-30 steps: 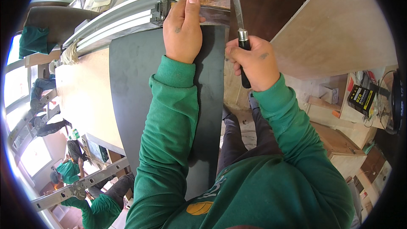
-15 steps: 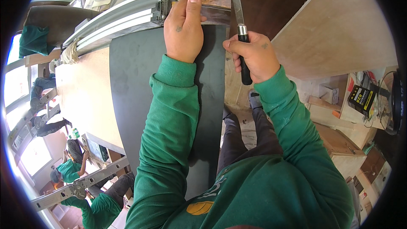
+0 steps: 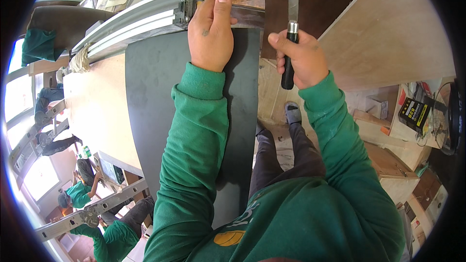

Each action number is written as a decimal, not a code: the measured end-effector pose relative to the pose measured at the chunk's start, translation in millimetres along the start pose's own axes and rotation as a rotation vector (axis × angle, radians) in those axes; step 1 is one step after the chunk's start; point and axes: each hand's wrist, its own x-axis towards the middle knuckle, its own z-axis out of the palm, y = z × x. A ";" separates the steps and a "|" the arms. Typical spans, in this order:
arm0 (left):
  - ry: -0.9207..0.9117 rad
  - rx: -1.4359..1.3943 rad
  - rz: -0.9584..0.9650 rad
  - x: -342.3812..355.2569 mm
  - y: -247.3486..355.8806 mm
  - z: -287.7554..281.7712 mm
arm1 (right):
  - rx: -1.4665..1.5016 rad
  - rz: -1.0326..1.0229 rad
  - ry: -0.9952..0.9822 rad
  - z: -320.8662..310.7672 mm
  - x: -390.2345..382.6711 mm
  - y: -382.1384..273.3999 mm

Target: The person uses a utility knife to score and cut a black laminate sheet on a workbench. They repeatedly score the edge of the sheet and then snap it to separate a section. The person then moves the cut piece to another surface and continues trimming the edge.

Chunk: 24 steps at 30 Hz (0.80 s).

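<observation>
Head view: I see the right hand (image 3: 305, 57) grasping a black-handled file (image 3: 292, 25), left hand (image 3: 211, 39) thumb-forward at the dark board's (image 3: 158, 92) far end, its grip hidden, can't tell.

A black container (image 3: 408, 114) bears yellow printing (image 3: 414, 108) — the green sweatshirt (image 3: 310, 216), pale lettering (image 3: 244, 216), partly hidden.

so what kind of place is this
Likely a woodworking shop or a room being fitted out: a large wood panel at right, a metal ladder lower left, and a black-handled tool in the right hand.
</observation>
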 end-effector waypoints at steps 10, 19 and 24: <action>0.011 -0.024 0.004 0.2 -0.4 1.3 | -0.177 -0.103 0.046 23.1 -23.6 16.0; 0.007 -0.034 -0.010 -0.9 0.0 0.8 | -0.241 -0.111 0.087 30.4 -35.4 7.4; 0.010 -0.016 0.003 -0.3 -1.7 0.4 | -0.093 -0.074 0.086 26.7 -26.7 10.5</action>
